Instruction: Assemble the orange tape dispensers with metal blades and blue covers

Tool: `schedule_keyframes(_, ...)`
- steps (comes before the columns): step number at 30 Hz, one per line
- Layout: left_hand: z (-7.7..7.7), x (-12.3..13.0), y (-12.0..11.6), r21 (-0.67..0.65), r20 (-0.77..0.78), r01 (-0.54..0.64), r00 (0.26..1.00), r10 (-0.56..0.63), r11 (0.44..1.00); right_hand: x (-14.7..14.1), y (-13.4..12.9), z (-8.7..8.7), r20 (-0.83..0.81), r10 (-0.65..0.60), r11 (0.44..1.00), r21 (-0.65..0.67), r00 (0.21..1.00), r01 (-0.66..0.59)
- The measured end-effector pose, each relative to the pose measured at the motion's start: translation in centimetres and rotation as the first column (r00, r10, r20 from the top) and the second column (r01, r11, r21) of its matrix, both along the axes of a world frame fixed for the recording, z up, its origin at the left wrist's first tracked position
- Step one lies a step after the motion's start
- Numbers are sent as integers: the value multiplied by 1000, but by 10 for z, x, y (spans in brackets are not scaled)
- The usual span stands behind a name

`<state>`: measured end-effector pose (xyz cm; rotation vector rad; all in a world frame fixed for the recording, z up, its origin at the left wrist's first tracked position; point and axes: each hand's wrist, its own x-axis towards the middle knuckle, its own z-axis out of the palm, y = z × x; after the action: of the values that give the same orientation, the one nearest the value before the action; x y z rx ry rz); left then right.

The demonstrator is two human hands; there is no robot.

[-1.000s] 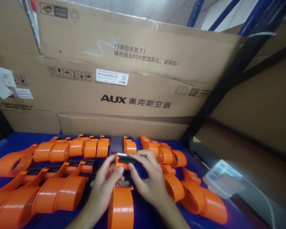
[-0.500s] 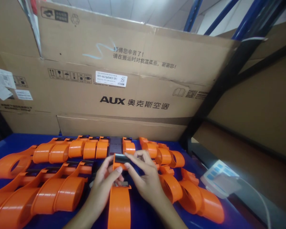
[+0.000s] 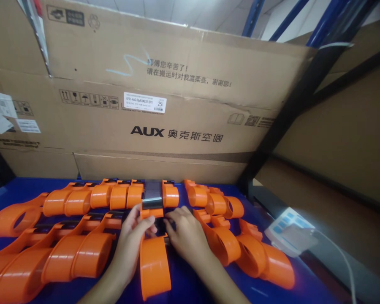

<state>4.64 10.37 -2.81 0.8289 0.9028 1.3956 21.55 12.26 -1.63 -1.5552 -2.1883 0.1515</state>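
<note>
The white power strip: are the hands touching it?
No: the left hand holds an orange tape dispenser with the right hand beside it, both away from the white power strip.

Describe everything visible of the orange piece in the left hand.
The orange piece, over the blue shelf, looks like glossy plastic. A black strip and apparently a toothed edge top its head; a curved band sits below, the join hidden. The left hand grips it by the head; the right hand is beside it, contact unclear.

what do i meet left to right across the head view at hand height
Front-left orange plastic loops, left hand, held orange plastic looped piece, right hand, right-hand orange plastic loops, white box with blue panels.
</note>
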Motion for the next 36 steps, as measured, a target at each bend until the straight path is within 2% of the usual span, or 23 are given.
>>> schedule_keyframes(3, 1, 0, 0, 8, -16, 11, 1000, -11, 1000, -5, 0, -5, 103, -18, 1000, -19, 995, 20)
schedule_keyframes(7, 3, 0, -1, 12, -23, 10, 1000, -9, 1000, -3, -1, -7, 86, -16, 1000, -12, 996, 18)
schedule_keyframes(20, 4, -1, 1, -2, 0, -2, 1000, 2, 1000, 4, 1, -9, -138, 19, 999, 31, 990, -15)
schedule_keyframes(22, 3, -1, 2, -6, -6, -6, 1000, 6, 1000, 4, 1, -7, -232, 27, 999, 43, 972, -17)
schedule_keyframes(24, 1, -1, 2, -4, -8, 4, 1000, -4, 1000, 4, 1, -3, -430, 32, 998, 60, 902, -6)
schedule_keyframes(27, -1, 0, 3, 11, -12, 38, 999, -38, 999, 3, -1, 2, -738, 62, 996, 89, 671, 6)
schedule_keyframes(29, -2, 1, 3, 24, -31, 49, 998, -48, 999, 2, -3, 5, -841, 84, 996, 86, 534, -21)
schedule_keyframes(30, -2, 1, 3, 28, -42, 49, 998, -48, 998, 1, -4, 7, -867, 90, 996, 81, 491, -40)
schedule_keyframes(32, -1, 1, 3, 29, -57, 49, 997, -47, 998, -1, -6, 10, -885, 99, 995, 73, 455, -74)
schedule_keyframes(36, 2, 0, 3, 14, -72, 47, 996, -46, 999, -5, -10, 12, -859, 129, 991, 92, 495, -98)
